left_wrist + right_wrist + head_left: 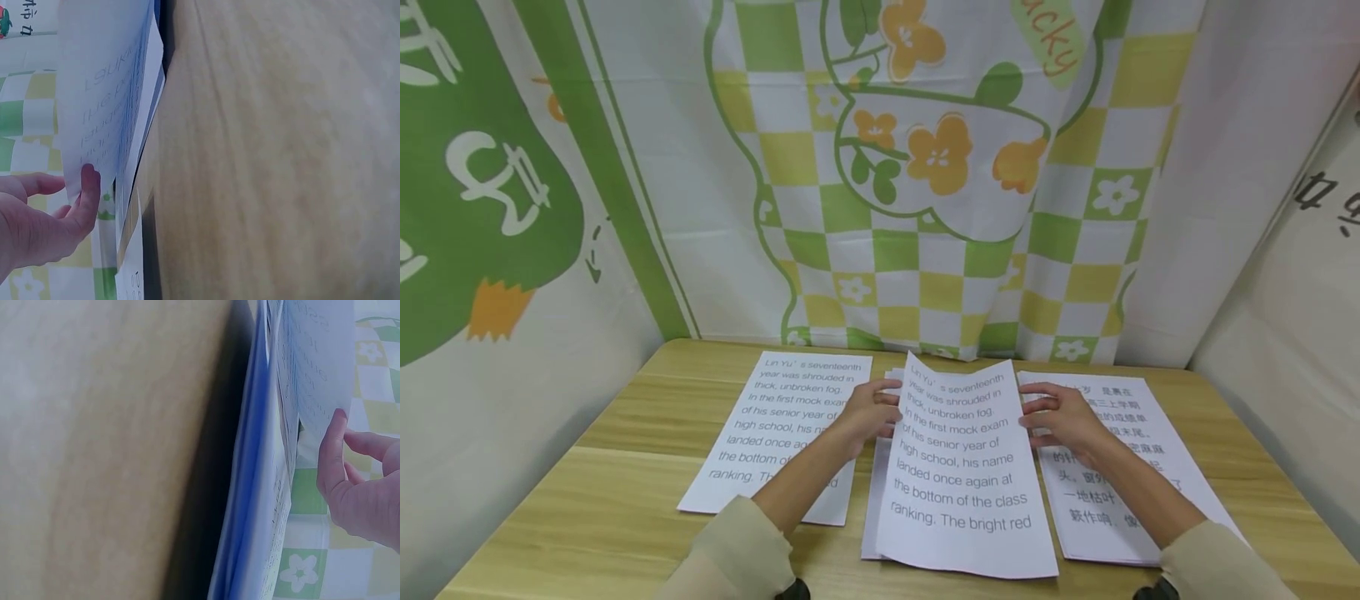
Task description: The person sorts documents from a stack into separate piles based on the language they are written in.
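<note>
A white sheet of paper (958, 467) with large English print is raised and bowed over the middle of the table. My left hand (868, 412) pinches its upper left edge. On the opposite edge, my right hand (1063, 419) pinches the sheet between thumb and fingers. More paper (872, 525) lies beneath, mostly covered by the raised sheet. In the left wrist view, the left hand (53, 219) has its thumb and fingers on either side of the paper (94, 94). The right wrist view shows the right hand (362, 481) holding the sheet (325, 362) likewise.
To the left lies English-printed paper (767, 417), partly behind the left forearm. A paper stack (1105, 533) with Chinese print lies right, partly under the right forearm. All rest on a wooden table (602, 500). A patterned curtain (925, 275) hangs behind the table.
</note>
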Available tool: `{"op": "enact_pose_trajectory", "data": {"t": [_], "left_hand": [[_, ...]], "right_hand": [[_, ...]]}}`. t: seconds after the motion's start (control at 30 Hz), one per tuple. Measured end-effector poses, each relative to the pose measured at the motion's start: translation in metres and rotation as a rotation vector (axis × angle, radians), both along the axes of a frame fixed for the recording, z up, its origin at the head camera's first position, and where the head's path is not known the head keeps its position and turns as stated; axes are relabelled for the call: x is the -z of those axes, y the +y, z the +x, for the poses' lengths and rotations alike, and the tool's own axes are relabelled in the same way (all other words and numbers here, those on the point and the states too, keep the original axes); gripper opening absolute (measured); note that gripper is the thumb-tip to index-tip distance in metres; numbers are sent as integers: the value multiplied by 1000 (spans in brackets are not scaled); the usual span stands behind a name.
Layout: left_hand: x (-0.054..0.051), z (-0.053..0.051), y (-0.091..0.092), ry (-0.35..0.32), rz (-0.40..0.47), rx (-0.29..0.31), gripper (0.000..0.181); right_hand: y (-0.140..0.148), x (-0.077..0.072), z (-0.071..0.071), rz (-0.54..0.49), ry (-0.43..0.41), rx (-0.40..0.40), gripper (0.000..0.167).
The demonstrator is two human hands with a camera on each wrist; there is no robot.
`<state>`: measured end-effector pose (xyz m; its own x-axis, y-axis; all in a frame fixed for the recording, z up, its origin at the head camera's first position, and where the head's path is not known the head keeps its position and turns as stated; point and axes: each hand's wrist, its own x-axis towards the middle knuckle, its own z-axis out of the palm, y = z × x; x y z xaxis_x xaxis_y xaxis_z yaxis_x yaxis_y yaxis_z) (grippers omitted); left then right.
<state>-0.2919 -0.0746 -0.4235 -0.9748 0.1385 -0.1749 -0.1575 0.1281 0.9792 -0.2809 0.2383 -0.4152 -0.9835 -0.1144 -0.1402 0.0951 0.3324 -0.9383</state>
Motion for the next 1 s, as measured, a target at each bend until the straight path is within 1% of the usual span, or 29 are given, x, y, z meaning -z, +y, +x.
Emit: {"op": "enact_pose_trajectory", "data": {"t": [0.2,0.33,0.6,0.83,1.0], "left_hand": [[-1,-1,-2,12,18,2,64],[-2,0,-2,17,22,-7,64],[-6,4,1,25,17,34,64],[-9,4,-2,32,16,17,65],[-12,4,-8,28,-3,10,66]], "right_hand": [[-1,-2,-2,-16,6,-5,63],[-1,-2,-2,-30,12,-5,63],[3,1,3,-36,16,-28,62],[2,-2,1,-38,15,-22,64],[-1,-4,-1,-68,1,-32,70]]}}
